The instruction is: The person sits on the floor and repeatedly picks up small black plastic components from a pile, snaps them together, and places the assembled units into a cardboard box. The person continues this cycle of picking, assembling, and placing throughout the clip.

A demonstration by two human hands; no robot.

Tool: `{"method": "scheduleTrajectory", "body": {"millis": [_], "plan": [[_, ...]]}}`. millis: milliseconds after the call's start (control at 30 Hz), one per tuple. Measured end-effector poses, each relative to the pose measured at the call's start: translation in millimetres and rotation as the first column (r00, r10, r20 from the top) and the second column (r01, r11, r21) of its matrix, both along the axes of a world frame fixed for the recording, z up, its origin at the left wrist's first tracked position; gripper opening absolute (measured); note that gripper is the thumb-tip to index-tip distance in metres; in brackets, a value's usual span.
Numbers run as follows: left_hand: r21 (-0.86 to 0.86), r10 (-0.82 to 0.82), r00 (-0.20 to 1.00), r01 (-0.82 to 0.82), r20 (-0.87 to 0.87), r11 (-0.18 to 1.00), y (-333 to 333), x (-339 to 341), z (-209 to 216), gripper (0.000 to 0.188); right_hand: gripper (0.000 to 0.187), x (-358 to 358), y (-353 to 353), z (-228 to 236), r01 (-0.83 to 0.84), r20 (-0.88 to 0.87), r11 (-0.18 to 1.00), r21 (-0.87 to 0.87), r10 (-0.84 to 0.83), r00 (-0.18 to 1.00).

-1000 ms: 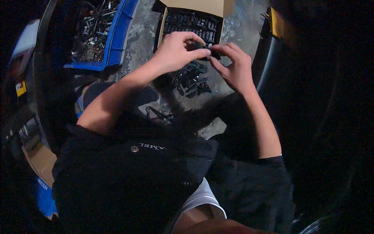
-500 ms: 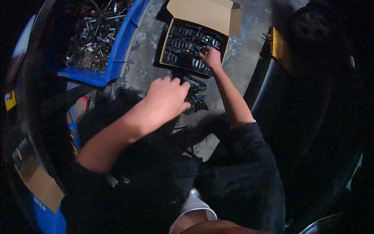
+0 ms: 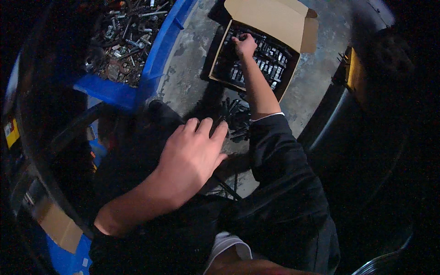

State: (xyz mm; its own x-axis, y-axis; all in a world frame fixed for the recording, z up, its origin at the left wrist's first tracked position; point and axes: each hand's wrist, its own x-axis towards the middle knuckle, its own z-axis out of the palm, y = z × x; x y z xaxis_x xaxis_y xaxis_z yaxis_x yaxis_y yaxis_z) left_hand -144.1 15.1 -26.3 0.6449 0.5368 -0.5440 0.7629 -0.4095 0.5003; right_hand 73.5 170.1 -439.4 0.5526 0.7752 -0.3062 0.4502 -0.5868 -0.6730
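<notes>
An open cardboard box (image 3: pixel 270 18) stands on the floor ahead, with rows of small dark metal parts (image 3: pixel 274 57) in it, some with shiny faces. Over its far left corner, my right hand (image 3: pixel 246 46) has thumb and fingers curled together in a pinch. What it grips, if anything, is too small to make out. Nearer to me, my left hand (image 3: pixel 190 151) hovers with fingers apart and holds nothing. Just beyond its fingertips, a loose heap of dark elongated parts (image 3: pixel 236 110) lies on the floor, partly hidden by my right sleeve.
A blue plastic bin (image 3: pixel 107 91) at the far left is heaped with bolts and mixed metal hardware (image 3: pixel 130 46). Further down the left side is a cardboard piece (image 3: pixel 59 227) by something blue. A yellow object (image 3: pixel 355 68) stands to the right, near a dark rounded shape.
My right hand has gone from the right part of the box to its far left corner. My left hand sits lower in the picture, fingers still apart. The whole view has shifted.
</notes>
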Motion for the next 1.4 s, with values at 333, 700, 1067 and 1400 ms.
{"method": "scheduleTrajectory", "body": {"millis": [333,700,1067,1400], "plan": [[0.021,-0.046,0.999,0.045,0.026,0.999,-22,-26,-24,0.057,0.043,21,-17,-17,0.004,-0.029,0.994,0.110,-0.001,1.000],[0.149,-0.113,0.994,0.113,-0.013,0.982,-10,-38,-48,0.048,0.027,54,-240,33,-0.093,0.164,0.996,-0.002,0.092,0.982],[0.145,-0.179,0.982,0.185,-0.056,0.972,-15,-39,-67,0.050,0.060,26,-322,0,-0.282,0.385,0.951,-0.129,0.310,0.869],[0.121,-0.192,0.981,0.194,-0.028,0.974,-6,-28,-74,0.048,0.029,14,-279,-25,-0.271,0.450,0.902,-0.337,0.407,0.794]]}}
